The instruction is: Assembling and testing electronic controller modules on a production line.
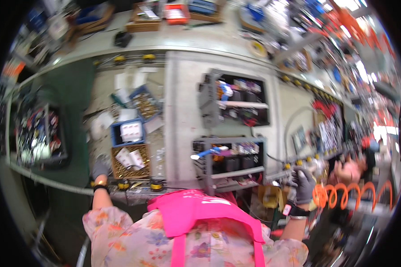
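Note:
My left hand (101, 168), in a grey glove, is over the near edge of the bench, just left of an open cardboard box (131, 173) of small brass-coloured parts. Its fingers are blurred, and whether they hold anything I cannot tell. White cards with small marks (130, 159) lie on those parts. My right hand (304, 186), also gloved in grey, is raised at the right beside an orange coiled hose (338, 195). Its fingers are loosely bent and look apart, with nothing visible in them. Two grey crates (234, 175) with dividers and mixed parts stand between the hands, one behind the other.
Blue bins (122, 141) of parts and papers sit behind the cardboard box. A tray of dark parts (39, 133) lies far left on a green mat (75, 120). A shelf (196, 38) with boxes runs along the back. Another person in pink (349, 170) is at the right.

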`<control>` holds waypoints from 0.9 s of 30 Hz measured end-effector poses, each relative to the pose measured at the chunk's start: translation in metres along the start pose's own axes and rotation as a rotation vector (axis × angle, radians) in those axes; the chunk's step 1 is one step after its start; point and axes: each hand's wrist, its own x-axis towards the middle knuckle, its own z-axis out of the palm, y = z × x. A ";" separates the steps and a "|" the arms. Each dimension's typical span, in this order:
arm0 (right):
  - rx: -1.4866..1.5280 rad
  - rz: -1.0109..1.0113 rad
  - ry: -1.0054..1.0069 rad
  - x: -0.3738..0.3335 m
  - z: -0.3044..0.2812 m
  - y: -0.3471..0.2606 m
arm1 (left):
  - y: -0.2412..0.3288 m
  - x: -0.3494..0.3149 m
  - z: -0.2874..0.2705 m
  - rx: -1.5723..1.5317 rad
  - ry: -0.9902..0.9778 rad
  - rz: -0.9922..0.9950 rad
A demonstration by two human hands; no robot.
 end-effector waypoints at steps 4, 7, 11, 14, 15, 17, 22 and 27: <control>0.009 0.334 0.071 -0.032 -0.053 0.094 | -0.012 0.003 -0.003 -0.048 0.077 -0.019; 0.122 0.551 0.251 -0.032 -0.073 0.159 | -0.011 -0.002 -0.010 -0.043 0.092 -0.050; 0.338 0.428 0.471 0.001 -0.086 0.221 | -0.014 -0.015 -0.015 0.013 0.264 -0.023; 0.339 0.401 0.644 0.041 -0.091 0.250 | -0.019 -0.019 -0.018 -0.045 0.252 -0.038; 0.362 0.430 0.771 0.053 -0.087 0.258 | -0.021 -0.019 -0.018 -0.103 0.232 -0.093; 0.194 0.423 1.008 0.074 -0.074 0.268 | -0.026 -0.018 -0.017 -0.274 0.198 -0.181; 0.098 0.663 1.112 0.101 -0.058 0.270 | -0.036 -0.018 -0.011 -0.742 0.222 -0.205; -2.119 0.384 -0.674 0.123 -0.075 0.275 | -0.042 -0.029 -0.012 -0.858 0.249 -0.273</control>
